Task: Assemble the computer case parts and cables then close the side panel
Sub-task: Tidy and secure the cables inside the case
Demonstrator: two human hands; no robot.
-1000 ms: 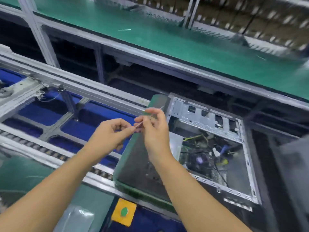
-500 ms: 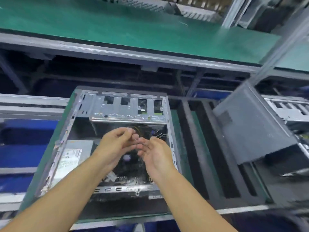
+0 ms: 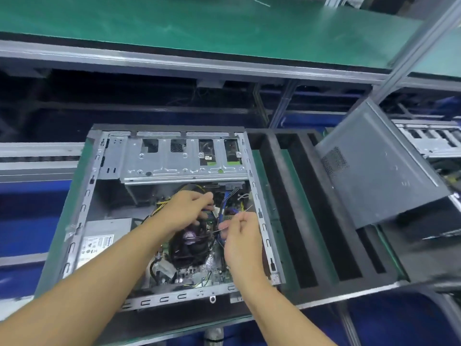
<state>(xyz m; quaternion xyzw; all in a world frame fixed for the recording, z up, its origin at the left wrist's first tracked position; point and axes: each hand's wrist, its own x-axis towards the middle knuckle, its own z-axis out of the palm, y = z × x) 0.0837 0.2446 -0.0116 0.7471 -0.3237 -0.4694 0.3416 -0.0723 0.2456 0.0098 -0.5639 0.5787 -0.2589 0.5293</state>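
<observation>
We list one computer case [image 3: 82, 208], lying open side up on the left half of a foam-lined pallet [image 3: 294, 221], with its silver drive cage [image 3: 179, 161] along the far edge. Inside it we find a power supply [image 3: 99, 240] in the near left corner, a black cooler fan [image 3: 189, 248] about the middle, and cables [image 3: 225, 201], blue and yellow, bunched just beyond the fan. The left hand [image 3: 187, 211] reaches into the case over the fan, its fingers curled down into the cable bunch; what exactly they grip we cannot tell. The right hand [image 3: 240, 236], just beside it near the case's right wall, pinches a thin strip [image 3: 220, 230] between thumb and forefinger. One dark grey side panel [image 3: 374, 166] leans tilted at the pallet's far right corner, well apart from the case. A green bench [image 3: 199, 23] runs beyond.
</observation>
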